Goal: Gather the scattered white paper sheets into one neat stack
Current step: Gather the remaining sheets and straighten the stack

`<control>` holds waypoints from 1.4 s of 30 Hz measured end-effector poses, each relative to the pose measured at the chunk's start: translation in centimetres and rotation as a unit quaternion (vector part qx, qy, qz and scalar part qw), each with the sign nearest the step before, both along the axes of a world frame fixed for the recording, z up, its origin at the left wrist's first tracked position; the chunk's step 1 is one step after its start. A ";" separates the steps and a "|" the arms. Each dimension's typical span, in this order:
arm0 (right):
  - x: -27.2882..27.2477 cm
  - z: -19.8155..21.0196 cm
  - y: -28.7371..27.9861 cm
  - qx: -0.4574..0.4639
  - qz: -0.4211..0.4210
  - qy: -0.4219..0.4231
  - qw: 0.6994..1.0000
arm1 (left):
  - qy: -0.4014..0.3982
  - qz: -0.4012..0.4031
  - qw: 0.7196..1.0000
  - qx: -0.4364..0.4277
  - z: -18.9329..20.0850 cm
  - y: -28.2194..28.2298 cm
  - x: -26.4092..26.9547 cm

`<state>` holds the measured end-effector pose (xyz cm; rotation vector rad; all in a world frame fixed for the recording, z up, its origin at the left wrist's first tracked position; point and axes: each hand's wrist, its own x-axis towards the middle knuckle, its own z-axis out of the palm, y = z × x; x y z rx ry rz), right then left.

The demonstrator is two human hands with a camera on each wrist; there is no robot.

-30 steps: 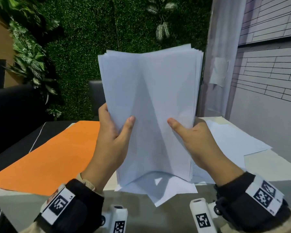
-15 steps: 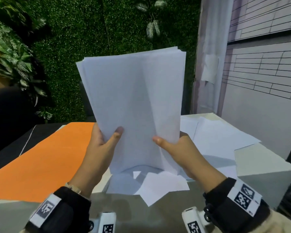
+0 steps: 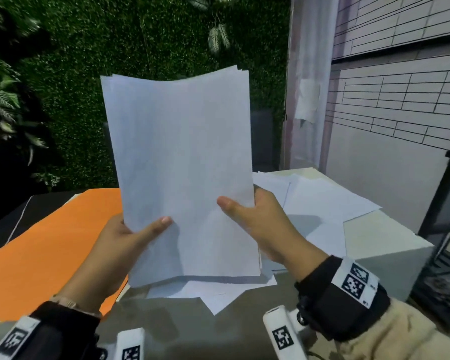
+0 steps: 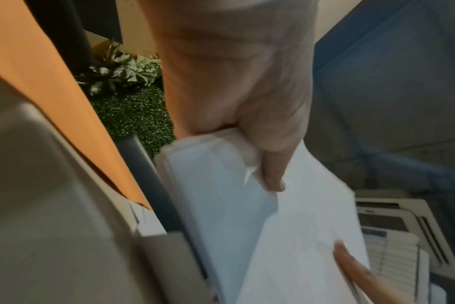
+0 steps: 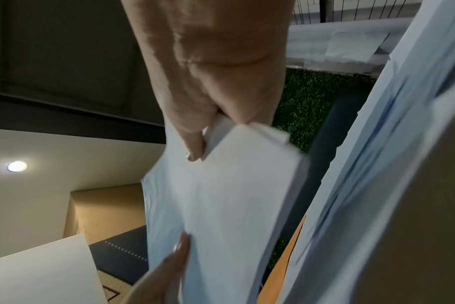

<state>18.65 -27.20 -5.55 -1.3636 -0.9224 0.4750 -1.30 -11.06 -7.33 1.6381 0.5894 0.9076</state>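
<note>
I hold a thick bundle of white paper sheets (image 3: 179,165) upright over the table, its bottom edge low above loose sheets. My left hand (image 3: 125,237) grips its lower left edge, thumb across the front. My right hand (image 3: 257,219) grips the lower right edge the same way. In the left wrist view the left hand (image 4: 247,127) pinches the bundle (image 4: 221,195); in the right wrist view the right hand (image 5: 208,123) pinches the bundle (image 5: 226,195). More white sheets (image 3: 322,201) lie scattered on the table to the right, and a few loose sheets (image 3: 218,292) lie under the bundle.
A large orange sheet (image 3: 44,245) covers the left of the grey table (image 3: 379,237). A green hedge wall (image 3: 89,74) stands behind, a tiled wall (image 3: 400,100) to the right. The table's right edge drops off near a dark metal frame (image 3: 442,203).
The bundle has dropped lower and its sheets have squared up into a tighter block. Both hands came down with it, still gripping its lower edges.
</note>
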 end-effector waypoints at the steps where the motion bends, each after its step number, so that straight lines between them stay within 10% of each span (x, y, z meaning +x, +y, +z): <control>1: 0.4 0.3 -0.2 0.005 0.019 0.016 1.000 | 0.000 0.010 1.000 -0.001 -0.3 0.2 -0.2; 5: 3.8 -0.2 -2.2 -0.064 -0.055 -0.117 0.990 | -0.013 0.022 0.999 -0.046 -2.2 0.8 -1.4; 14: 7.9 -6.4 -5.0 -0.379 0.013 -0.386 0.841 | -0.023 0.010 0.995 -0.095 -3.6 1.9 -2.1; 42: 8.9 -7.1 -5.0 -0.276 -0.094 -0.272 0.917 | -0.024 0.025 0.995 -0.089 -3.8 2.1 -2.0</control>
